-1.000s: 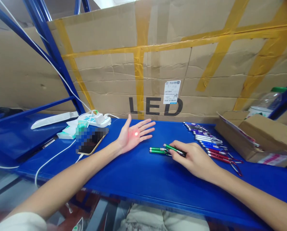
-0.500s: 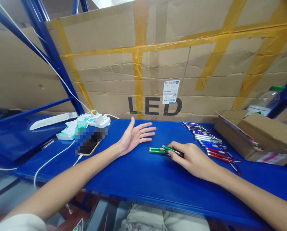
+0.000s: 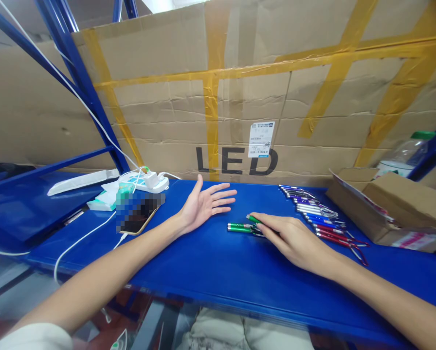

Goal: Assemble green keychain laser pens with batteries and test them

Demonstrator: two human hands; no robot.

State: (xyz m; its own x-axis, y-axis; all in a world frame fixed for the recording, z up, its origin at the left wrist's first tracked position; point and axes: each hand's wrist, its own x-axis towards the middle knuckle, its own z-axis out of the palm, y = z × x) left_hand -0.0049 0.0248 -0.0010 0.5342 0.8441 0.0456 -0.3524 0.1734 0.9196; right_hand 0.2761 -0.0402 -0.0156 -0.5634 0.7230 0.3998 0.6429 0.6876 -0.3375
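Note:
My left hand rests palm up on the blue table, fingers spread, with nothing in it. To its right, my right hand has its thumb and forefinger closed on a slim green keychain flashlight. Only the silver-tipped front end shows; my fingers cover the rest. Just below it, more green flashlights lie side by side on the table, their rear ends partly hidden by my thumb. Beyond my right hand runs a row of similar flashlights in purple, silver, blue and red, several with carabiner clips.
An open cardboard box stands at the right, a green-capped bottle behind it. At the left are a phone on a white cable, a tissue pack and a power strip. A large taped carton forms the back.
My right fingers have come down further over the green flashlight, covering more of it, and its tip has swung slightly away from me. My left hand stays almost where it was.

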